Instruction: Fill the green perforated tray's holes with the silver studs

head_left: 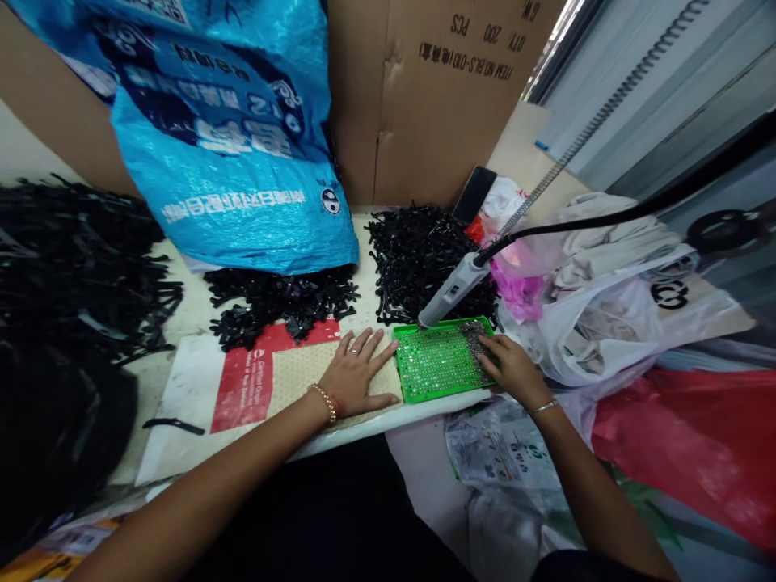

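Note:
My left hand (pixel 360 376) lies flat with fingers spread on a cream honeycomb-patterned mat (pixel 300 376), its fingertips by the left edge of a green tray (pixel 403 398). The tray is a perforated plate with small metal screws standing in rows of holes. At its right end lies a heap of loose screws (pixel 477 343). My right hand (pixel 509 368) reaches onto this heap, fingers bent and somewhat apart; no screw shows in its grip. A grey electric screwdriver (pixel 452 289) hangs tilted on a coil spring, its tip over the tray's back edge.
Piles of black plastic clip-like parts (pixel 418 250) lie behind the tray and at left (pixel 73 267). A blue woven bag (pixel 242 178) and a cardboard box (pixel 436 105) stand behind. Plastic bags (pixel 606 323) crowd the right side. One black part (pixel 174 423) lies at front left.

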`<state>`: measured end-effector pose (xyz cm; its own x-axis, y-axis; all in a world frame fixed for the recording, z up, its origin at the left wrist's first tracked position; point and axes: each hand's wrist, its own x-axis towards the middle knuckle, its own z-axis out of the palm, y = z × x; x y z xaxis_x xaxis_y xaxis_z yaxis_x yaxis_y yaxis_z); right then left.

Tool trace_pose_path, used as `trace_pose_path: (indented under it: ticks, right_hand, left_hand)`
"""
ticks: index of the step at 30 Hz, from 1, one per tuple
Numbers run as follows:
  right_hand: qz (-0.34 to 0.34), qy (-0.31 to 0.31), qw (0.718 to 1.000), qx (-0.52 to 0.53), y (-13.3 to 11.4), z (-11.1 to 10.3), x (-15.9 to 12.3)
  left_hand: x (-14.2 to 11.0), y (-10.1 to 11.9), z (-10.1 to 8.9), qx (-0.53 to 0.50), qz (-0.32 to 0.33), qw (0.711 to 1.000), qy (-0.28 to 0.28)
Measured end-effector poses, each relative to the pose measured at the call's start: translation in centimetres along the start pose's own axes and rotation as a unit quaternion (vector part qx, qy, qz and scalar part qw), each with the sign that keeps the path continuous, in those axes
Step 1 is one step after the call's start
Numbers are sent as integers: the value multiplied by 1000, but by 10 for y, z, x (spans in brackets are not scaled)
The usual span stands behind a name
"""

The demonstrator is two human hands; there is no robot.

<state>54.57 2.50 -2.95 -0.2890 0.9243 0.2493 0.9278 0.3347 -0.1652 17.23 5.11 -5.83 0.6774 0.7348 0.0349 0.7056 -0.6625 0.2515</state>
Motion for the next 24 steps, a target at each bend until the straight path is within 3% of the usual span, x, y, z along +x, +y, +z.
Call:
trace_pose_path:
  ticks: [7, 14, 18, 24]
  right_hand:
    - [67, -65, 995, 42, 1, 7, 13]
    - [93, -87, 985, 114, -2, -9, 27]
    - [97, -125, 969, 189, -24, -4, 42]
    - [66, -151, 958, 234, -74, 35, 76]
  left_hand:
    - [0, 2, -4, -4, -4, 1000, -2]
    - [0, 0, -1, -2, -1, 1000, 2]
    - [0, -1, 0, -5, 1, 1000, 14]
    - [0, -1, 0, -12, 1, 1000, 7]
